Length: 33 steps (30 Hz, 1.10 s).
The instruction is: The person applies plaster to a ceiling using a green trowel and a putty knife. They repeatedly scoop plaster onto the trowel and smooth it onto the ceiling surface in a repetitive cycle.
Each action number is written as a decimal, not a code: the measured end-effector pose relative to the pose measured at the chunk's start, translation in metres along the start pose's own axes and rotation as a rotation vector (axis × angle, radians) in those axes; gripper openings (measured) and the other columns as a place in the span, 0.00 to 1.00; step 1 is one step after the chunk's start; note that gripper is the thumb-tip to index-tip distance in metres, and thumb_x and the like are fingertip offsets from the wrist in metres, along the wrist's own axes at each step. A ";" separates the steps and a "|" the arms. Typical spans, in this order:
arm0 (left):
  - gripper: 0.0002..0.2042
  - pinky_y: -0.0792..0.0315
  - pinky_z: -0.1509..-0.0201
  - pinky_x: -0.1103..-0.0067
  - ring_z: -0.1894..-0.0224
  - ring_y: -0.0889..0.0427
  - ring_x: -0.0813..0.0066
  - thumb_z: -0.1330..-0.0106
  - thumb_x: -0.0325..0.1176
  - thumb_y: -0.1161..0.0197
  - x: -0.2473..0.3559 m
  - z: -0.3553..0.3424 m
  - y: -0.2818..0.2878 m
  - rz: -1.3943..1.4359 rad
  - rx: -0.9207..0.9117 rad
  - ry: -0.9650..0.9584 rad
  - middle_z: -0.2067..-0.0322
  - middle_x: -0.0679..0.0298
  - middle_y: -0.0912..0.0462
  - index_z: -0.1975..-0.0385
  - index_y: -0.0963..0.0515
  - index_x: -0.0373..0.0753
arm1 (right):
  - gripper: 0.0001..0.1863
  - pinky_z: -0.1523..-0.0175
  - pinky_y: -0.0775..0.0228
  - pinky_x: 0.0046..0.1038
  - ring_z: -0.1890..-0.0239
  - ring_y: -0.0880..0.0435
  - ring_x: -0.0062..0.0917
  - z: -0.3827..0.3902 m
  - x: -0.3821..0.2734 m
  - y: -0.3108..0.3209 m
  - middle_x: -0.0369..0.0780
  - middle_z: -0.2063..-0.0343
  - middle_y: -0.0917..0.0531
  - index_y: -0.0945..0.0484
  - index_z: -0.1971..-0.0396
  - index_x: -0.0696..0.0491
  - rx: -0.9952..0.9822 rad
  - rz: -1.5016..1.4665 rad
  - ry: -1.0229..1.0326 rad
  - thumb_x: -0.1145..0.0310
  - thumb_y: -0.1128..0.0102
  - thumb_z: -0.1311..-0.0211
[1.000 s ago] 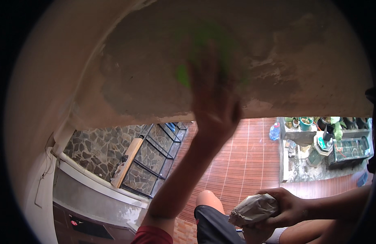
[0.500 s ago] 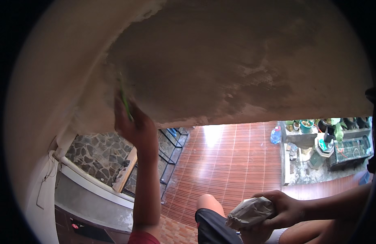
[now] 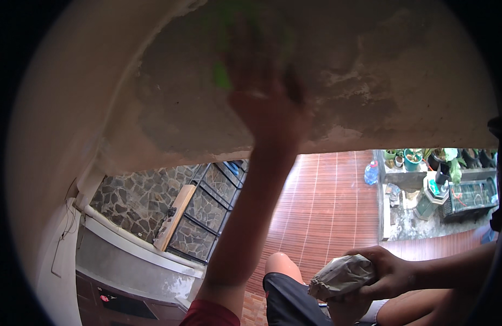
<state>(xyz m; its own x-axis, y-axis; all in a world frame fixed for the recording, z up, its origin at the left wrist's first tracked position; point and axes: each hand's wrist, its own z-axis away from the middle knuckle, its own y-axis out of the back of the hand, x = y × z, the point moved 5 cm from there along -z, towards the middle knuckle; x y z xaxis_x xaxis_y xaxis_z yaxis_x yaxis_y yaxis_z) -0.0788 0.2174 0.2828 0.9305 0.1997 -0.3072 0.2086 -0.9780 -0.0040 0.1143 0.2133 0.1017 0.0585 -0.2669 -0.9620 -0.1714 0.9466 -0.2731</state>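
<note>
My left hand reaches up against a plastered surface that fills the upper view. Its fingers are smeared by motion around a thin, flat green tool, whose green edges show on both sides of the hand; the exact kind is unclear. A large darker grey patch with pale, rough edges covers the plaster around it. Low at the right, my right hand is closed on a crumpled whitish bag, held above my legs. What the bag contains is hidden.
Below lies a reddish slatted-pattern floor. At left are stone paving, a wooden board and a black metal frame. Potted plants, a dark crate and a blue plastic bottle stand at right.
My left hand has swept right and upward across the plaster with the green tool, which has turned from edge-on to flatter. My right hand and the bag have barely shifted.
</note>
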 end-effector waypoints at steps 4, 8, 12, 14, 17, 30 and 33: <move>0.27 0.43 0.33 0.53 0.36 0.34 0.51 0.46 0.19 0.45 0.041 0.013 0.015 0.364 -0.173 -0.121 0.39 0.48 0.32 0.42 0.28 0.42 | 0.30 0.43 0.31 0.25 0.51 0.24 0.20 -0.005 -0.004 -0.016 0.39 0.54 0.21 0.35 0.44 0.61 -0.067 -0.067 0.027 0.69 0.33 0.43; 0.23 0.38 0.34 0.59 0.39 0.30 0.52 0.43 0.19 0.48 0.031 0.028 0.047 0.431 -0.310 -0.112 0.42 0.47 0.29 0.44 0.28 0.36 | 0.27 0.44 0.31 0.23 0.51 0.24 0.19 0.003 -0.007 -0.021 0.40 0.54 0.21 0.33 0.46 0.62 -0.062 -0.167 0.072 0.77 0.33 0.46; 0.16 0.25 0.47 0.66 0.50 0.20 0.53 0.33 0.28 0.47 -0.025 0.031 0.086 0.079 -0.095 0.257 0.52 0.42 0.22 0.49 0.27 0.25 | 0.27 0.44 0.30 0.23 0.51 0.24 0.19 0.018 -0.003 -0.012 0.39 0.55 0.21 0.33 0.46 0.61 -0.021 -0.109 -0.011 0.76 0.33 0.46; 0.18 0.26 0.48 0.68 0.51 0.19 0.53 0.32 0.30 0.46 -0.056 0.017 0.091 -0.085 0.050 0.339 0.52 0.41 0.22 0.48 0.28 0.24 | 0.27 0.45 0.30 0.24 0.52 0.23 0.19 0.020 -0.003 -0.008 0.39 0.55 0.21 0.33 0.46 0.60 -0.032 -0.047 0.015 0.73 0.33 0.44; 0.17 0.25 0.50 0.68 0.53 0.18 0.53 0.31 0.31 0.48 -0.092 -0.016 0.077 -0.114 0.163 0.319 0.52 0.42 0.22 0.48 0.28 0.24 | 0.28 0.46 0.30 0.24 0.53 0.23 0.19 0.016 -0.006 -0.004 0.40 0.56 0.21 0.34 0.45 0.61 -0.051 -0.019 0.106 0.67 0.35 0.42; 0.22 0.44 0.31 0.56 0.36 0.33 0.54 0.41 0.22 0.48 0.028 -0.039 -0.008 0.135 0.079 -0.003 0.40 0.54 0.29 0.44 0.27 0.41 | 0.26 0.49 0.28 0.24 0.55 0.22 0.20 0.023 -0.007 -0.003 0.40 0.57 0.20 0.32 0.47 0.61 -0.033 -0.016 0.152 0.67 0.34 0.42; 0.23 0.46 0.31 0.55 0.36 0.33 0.54 0.42 0.22 0.47 0.062 -0.029 -0.011 0.224 -0.072 -0.092 0.41 0.54 0.29 0.44 0.27 0.42 | 0.27 0.46 0.29 0.24 0.53 0.23 0.19 0.021 -0.006 -0.009 0.39 0.55 0.21 0.32 0.46 0.61 -0.054 -0.059 0.121 0.71 0.33 0.44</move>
<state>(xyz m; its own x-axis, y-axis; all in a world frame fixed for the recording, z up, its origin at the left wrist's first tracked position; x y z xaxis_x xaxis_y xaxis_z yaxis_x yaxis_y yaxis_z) -0.0144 0.2419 0.2918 0.9254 -0.0306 -0.3777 0.0247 -0.9897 0.1407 0.1358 0.2105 0.1100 -0.0482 -0.3445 -0.9375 -0.2240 0.9185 -0.3260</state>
